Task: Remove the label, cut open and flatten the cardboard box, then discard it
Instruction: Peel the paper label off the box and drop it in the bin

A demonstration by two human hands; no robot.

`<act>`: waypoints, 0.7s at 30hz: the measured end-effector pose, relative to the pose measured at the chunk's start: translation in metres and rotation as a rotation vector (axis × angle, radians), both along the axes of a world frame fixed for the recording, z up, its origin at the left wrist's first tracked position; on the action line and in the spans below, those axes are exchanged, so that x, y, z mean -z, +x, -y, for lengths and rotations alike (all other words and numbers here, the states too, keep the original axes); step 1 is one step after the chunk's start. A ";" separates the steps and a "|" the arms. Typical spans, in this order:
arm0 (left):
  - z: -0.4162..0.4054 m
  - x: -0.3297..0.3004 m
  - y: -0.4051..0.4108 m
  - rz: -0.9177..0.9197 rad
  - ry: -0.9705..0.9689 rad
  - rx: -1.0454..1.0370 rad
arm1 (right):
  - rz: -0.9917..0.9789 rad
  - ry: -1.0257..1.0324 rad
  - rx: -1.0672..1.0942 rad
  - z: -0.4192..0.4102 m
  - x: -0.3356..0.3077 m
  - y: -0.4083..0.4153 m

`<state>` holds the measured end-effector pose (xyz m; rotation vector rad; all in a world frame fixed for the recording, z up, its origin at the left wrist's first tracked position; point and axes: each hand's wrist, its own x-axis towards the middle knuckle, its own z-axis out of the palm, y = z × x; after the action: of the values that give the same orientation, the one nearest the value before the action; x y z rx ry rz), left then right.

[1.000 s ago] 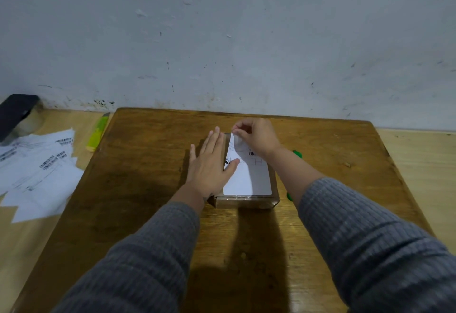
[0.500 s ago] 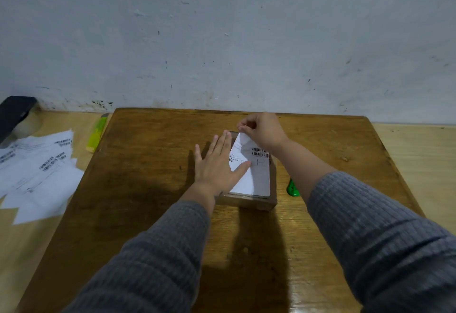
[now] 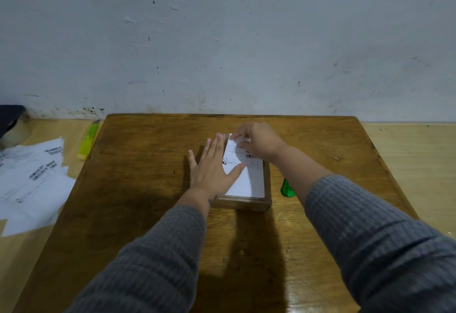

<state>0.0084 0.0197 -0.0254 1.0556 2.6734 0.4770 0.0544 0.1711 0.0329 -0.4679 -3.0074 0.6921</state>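
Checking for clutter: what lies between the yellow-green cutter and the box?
Bare table, plus the left hand pressing the box, in the head view.

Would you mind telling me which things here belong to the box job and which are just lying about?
In the job:
cardboard box
label, far corner pinched by the right hand
left hand, pressed flat on the box
yellow-green cutter

Lying about:
loose printed sheets
green object
dark object

Single view: head-worn wide-angle camera, set above the near edge of the wooden tabletop (image 3: 138,189), facing forward and down toward the white wall (image 3: 246,41) behind. Close range; both grey sleeves enter from the bottom edge, and floor shows at either side.
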 end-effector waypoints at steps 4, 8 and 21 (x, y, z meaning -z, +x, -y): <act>0.001 0.000 0.000 -0.053 0.014 0.030 | 0.019 0.105 -0.047 -0.001 -0.001 0.002; 0.002 -0.002 -0.001 -0.062 0.006 0.027 | 0.032 0.101 0.012 -0.005 -0.001 0.007; -0.009 -0.009 0.007 -0.035 -0.024 -0.033 | -0.061 -0.187 0.226 0.009 -0.012 0.020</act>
<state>0.0157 0.0291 -0.0161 1.0238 2.7239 0.4361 0.0747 0.1618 0.0446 -0.7636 -2.7858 0.9512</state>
